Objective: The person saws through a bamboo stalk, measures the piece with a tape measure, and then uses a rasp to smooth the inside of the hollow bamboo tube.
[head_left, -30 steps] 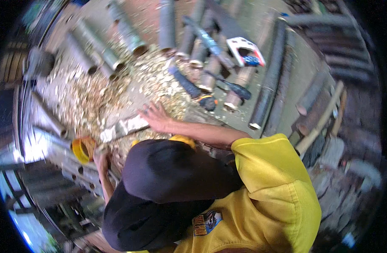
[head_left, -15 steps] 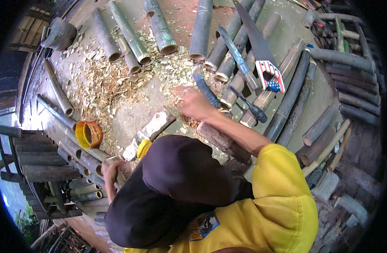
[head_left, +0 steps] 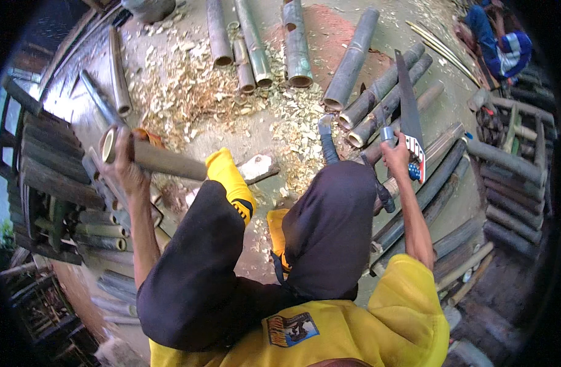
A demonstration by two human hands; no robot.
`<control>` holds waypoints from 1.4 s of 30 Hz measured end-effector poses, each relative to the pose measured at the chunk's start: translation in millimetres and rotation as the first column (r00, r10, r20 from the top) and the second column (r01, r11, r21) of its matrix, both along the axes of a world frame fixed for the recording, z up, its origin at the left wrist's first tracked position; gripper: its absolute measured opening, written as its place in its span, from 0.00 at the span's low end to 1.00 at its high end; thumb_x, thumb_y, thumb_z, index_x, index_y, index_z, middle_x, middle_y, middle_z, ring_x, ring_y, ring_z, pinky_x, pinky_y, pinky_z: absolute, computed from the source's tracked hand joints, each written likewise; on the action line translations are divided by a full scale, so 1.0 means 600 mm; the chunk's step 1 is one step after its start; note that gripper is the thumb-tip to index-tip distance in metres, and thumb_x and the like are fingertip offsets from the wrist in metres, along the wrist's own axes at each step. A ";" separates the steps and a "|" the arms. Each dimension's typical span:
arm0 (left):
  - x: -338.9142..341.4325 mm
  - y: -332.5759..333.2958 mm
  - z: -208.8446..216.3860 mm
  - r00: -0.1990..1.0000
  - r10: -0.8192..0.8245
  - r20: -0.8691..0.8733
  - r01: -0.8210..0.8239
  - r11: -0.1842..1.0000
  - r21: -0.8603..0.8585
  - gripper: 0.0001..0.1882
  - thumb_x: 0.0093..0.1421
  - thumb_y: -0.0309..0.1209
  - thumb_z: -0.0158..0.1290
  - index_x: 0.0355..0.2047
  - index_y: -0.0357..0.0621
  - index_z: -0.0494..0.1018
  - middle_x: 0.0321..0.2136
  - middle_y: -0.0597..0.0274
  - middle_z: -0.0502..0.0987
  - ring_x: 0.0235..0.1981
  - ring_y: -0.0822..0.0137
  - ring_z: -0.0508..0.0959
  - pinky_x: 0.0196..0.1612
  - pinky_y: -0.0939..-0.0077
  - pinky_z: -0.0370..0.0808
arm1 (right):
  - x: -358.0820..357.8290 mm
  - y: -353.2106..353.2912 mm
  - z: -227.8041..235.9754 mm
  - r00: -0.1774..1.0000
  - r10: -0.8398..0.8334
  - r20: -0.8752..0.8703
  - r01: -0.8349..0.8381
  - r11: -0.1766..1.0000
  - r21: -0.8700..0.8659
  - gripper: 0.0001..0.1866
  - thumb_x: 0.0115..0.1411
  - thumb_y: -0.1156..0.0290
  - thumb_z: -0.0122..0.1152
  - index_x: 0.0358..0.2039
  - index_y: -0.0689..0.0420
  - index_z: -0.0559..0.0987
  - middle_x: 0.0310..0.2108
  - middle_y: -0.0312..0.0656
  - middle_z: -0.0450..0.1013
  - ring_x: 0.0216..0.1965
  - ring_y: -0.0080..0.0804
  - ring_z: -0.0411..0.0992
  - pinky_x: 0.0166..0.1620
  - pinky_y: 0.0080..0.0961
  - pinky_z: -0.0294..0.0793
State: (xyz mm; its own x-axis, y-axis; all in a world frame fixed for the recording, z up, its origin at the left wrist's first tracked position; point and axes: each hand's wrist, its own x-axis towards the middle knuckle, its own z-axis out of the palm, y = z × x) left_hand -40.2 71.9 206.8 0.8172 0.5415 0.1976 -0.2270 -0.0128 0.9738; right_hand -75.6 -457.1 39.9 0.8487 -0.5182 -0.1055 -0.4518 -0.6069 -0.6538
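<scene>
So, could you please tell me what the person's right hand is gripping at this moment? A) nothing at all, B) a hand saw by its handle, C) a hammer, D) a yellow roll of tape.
B: the right hand is closed around the handle of a hand saw whose blade points up and away over the bamboo poles, while the left hand holds a bamboo piece.
</scene>
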 end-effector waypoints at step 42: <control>-0.009 -0.095 -0.241 0.994 0.056 0.095 -0.021 0.942 -0.334 0.17 0.43 0.29 0.53 0.34 0.34 0.66 0.21 0.55 0.69 0.20 0.61 0.74 0.26 0.66 0.75 | -0.060 0.452 -0.058 0.824 0.558 -0.100 -0.463 0.764 0.450 0.20 0.51 0.69 0.63 0.39 0.66 0.66 0.24 0.54 0.73 0.25 0.51 0.74 0.27 0.38 0.72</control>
